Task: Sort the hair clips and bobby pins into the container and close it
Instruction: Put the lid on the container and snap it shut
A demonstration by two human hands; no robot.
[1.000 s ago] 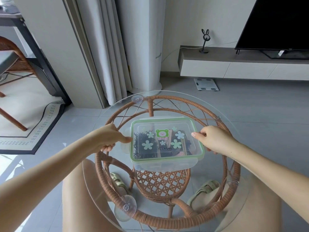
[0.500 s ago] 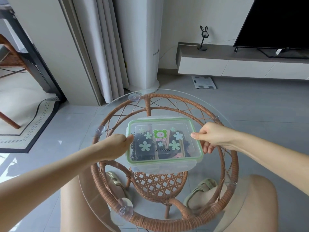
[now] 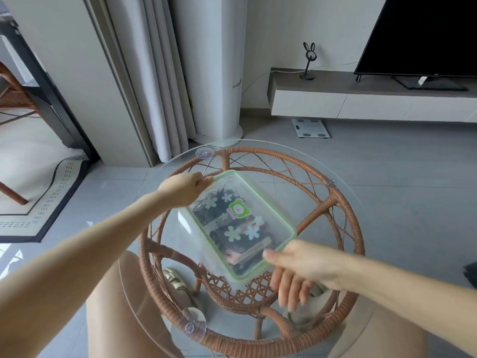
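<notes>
A clear plastic container (image 3: 268,202) with a green-rimmed lid, flower stickers and a green bear sticker lies slantwise on the round glass table (image 3: 343,202). Dark bobby pins and pink hair clips show through the lid. My left hand (image 3: 184,188) grips the container's far left end with curled fingers. At the near right end, my right hand (image 3: 296,270) holds the rim, thumb on top and fingers reaching below the edge.
The glass top sits on a wicker frame (image 3: 335,329) with suction cups (image 3: 189,326). My knees are under the table's near edge. A curtain (image 3: 154,73), a white scale (image 3: 311,127) on the floor and a TV stand (image 3: 374,99) lie beyond.
The container has turned from square-on to diagonal. My left hand moved away and up with its end; my right hand came toward me and down with the other end.
</notes>
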